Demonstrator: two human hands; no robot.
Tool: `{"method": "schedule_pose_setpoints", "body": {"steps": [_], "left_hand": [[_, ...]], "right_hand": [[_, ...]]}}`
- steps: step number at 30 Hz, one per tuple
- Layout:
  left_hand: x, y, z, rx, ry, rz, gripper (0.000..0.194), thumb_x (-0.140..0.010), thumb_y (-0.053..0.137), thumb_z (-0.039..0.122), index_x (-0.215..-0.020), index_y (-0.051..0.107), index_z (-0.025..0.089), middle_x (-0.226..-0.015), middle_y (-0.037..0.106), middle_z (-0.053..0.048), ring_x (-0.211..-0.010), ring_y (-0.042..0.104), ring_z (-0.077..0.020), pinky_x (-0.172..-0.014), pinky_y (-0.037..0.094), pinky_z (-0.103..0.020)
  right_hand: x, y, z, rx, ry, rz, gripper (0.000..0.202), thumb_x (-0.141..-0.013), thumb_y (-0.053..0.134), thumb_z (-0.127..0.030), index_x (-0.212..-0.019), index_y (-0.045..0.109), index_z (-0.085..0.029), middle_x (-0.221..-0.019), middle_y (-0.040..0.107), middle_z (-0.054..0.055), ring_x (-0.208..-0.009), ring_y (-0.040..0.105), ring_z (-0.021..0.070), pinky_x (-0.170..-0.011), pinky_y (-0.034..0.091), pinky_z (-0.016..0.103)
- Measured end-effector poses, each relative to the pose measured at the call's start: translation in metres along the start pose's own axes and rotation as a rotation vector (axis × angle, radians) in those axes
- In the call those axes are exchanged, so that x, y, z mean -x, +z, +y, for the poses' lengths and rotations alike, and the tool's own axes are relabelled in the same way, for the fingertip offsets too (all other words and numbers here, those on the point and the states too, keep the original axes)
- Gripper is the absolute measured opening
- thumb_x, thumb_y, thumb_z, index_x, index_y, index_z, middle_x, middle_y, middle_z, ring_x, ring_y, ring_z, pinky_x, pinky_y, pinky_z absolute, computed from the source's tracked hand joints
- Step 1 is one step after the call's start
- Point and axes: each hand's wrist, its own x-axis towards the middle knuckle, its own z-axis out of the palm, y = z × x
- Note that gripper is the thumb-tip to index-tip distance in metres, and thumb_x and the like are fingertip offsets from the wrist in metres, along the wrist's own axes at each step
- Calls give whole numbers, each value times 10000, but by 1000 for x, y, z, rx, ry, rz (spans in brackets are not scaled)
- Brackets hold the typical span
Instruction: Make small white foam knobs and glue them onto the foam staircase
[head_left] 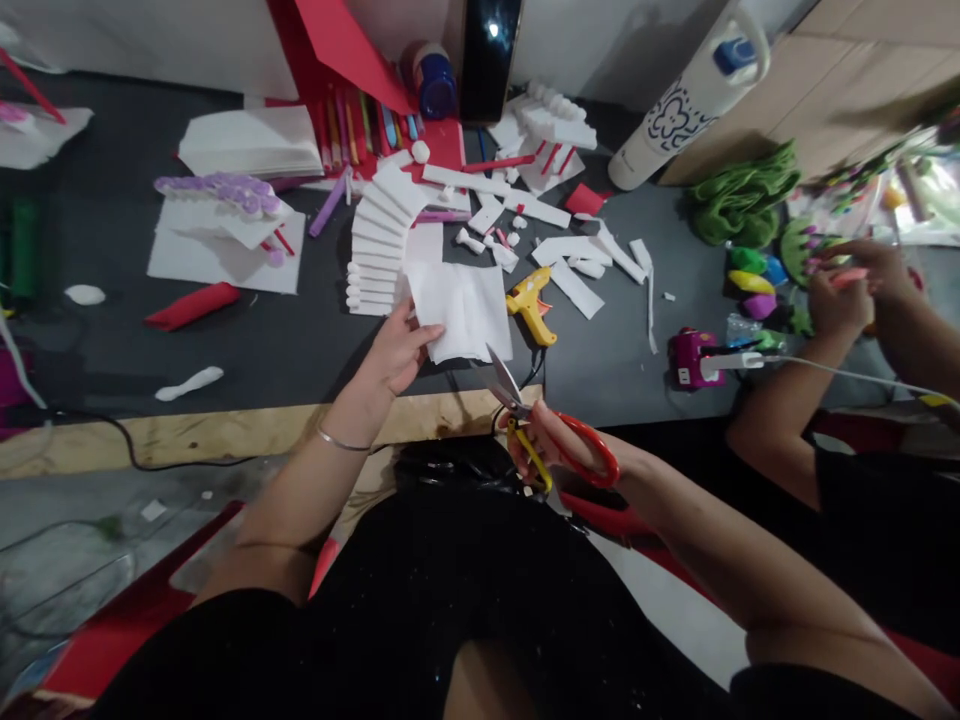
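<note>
My left hand (401,347) pinches the left edge of a white sheet (469,310) between thumb and fingers. Red-handled scissors (589,450) are in my right hand (541,437), their blades apart at the sheet's lower edge. A yellow part (534,460) shows beside the fingers of that hand. Just right of the sheet lies a yellow glue gun (532,305). Behind the sheet, a curved fan of folded white strips (379,240) rests on the table.
White scraps (574,285) lie behind the glue gun. A white bottle (667,110) and a phone (489,60) stand at the back. Left is a paper piece with purple flowers (225,235). Another person's hands (847,290) work at the right near a purple adapter (694,358).
</note>
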Motion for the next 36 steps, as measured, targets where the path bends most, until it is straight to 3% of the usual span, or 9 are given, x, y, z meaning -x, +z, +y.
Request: {"method": "schedule_pose_setpoints", "body": {"steps": [4, 9, 13, 16, 23, 31, 36], "left_hand": [[15, 6, -4, -2, -18, 72, 596, -670, 910, 293, -1195, 634, 235, -1158, 762, -86, -1192, 722, -304, -969, 638, -415], [43, 18, -2, 107, -169, 145, 480, -713, 887, 345, -1112, 649, 226, -1213, 763, -102, -1104, 753, -284, -873, 674, -392], [58, 32, -8, 183, -322, 80, 297, -831, 826, 377, -1020, 673, 206, -1105, 774, -114, -979, 777, -266, -865, 677, -434], [63, 43, -12, 208, -400, 107, 174, -867, 801, 305, -941, 688, 196, -981, 775, -100, -856, 764, -216, -786, 668, -382], [68, 66, 3, 332, -498, 261, 50, -886, 707, 84, -897, 691, 130, -786, 745, -52, -694, 719, -126, -614, 590, -212], [72, 70, 5, 354, -549, 222, 46, -908, 692, 77, -936, 716, 104, -873, 787, -97, -745, 758, -147, -662, 610, -217], [68, 66, 7, 364, -615, 225, 223, -934, 725, 284, -1107, 705, 145, -997, 804, -123, -807, 788, -213, -601, 622, -260]], "right_hand": [[-8, -3, -5, -124, 102, 16, 696, -865, 490, -888, -1072, 604, -234, -897, 660, 40, -720, 665, 172, -679, 600, 349], [-3, 0, -12, -58, 41, 59, 600, -945, 458, -812, -1084, 594, -245, -905, 628, 27, -710, 633, 158, -637, 543, 322], [5, 5, -24, 12, 40, 109, 509, -982, 480, -736, -963, 586, -239, -891, 631, 52, -707, 618, 172, -643, 533, 352], [3, 3, -23, 8, 32, 130, 480, -982, 499, -715, -921, 587, -247, -887, 641, 65, -685, 615, 177, -619, 523, 362], [-16, -7, -9, 66, 107, 121, 667, -856, 484, -890, -908, 566, -231, -826, 657, 47, -615, 618, 165, -554, 493, 334], [-20, -3, -13, 172, 38, 183, 649, -886, 415, -891, -802, 486, -251, -640, 550, -13, -498, 507, 122, -500, 419, 305], [-17, -4, -11, 202, 13, 185, 644, -894, 405, -891, -785, 491, -262, -563, 516, -24, -473, 493, 132, -489, 403, 311]]}}
